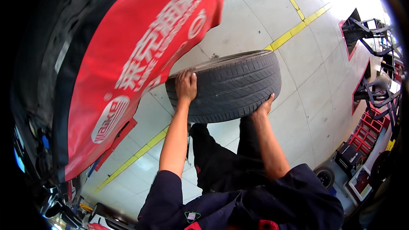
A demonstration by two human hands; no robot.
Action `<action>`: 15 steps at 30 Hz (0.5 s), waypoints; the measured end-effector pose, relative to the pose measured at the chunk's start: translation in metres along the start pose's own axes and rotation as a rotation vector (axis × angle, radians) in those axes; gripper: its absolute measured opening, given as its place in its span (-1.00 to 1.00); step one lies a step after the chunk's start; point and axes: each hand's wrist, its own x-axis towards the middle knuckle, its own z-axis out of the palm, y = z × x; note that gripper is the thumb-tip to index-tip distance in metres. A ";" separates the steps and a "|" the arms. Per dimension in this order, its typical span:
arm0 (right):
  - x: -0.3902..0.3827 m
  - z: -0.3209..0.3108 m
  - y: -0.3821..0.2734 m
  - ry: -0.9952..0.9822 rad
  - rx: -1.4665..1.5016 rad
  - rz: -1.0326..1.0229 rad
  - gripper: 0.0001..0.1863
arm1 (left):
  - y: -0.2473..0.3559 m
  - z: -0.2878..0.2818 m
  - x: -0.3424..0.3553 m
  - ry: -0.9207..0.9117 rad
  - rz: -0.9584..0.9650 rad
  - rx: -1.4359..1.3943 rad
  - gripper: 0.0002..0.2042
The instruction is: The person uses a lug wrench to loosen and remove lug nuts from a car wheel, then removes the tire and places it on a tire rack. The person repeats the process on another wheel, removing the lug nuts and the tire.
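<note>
The black tyre (238, 87) was held in front of the dark trousers (217, 157), just beside the red cover (140, 55), and it was grasped by both hands near opposite ends, probably so that its weight could be shared. Its upper edge was gripped by the left hand (186, 87) with bent fingers, while its lower right edge was clasped by the right hand (263, 108), seemingly for support from below; whether the floor (304, 98) was touched by the tyre could not be told.
</note>
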 end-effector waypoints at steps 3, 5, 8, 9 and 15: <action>0.040 -0.010 -0.047 -0.022 -0.022 0.086 -0.09 | 0.055 0.021 0.001 0.006 -0.087 0.087 -0.70; 0.080 -0.009 -0.069 -0.042 -0.059 0.116 -0.09 | 0.083 0.037 0.003 0.060 -0.137 0.133 -0.70; 0.130 0.004 -0.104 -0.014 -0.215 0.164 -0.09 | 0.112 0.073 -0.011 0.174 -0.229 0.221 -0.69; 0.144 0.008 -0.117 -0.049 -0.273 0.170 -0.08 | 0.123 0.082 -0.017 0.206 -0.237 0.237 -0.68; 0.219 0.072 -0.175 -0.366 -0.766 -0.070 -0.07 | 0.210 0.139 0.018 0.281 -0.548 0.455 -0.66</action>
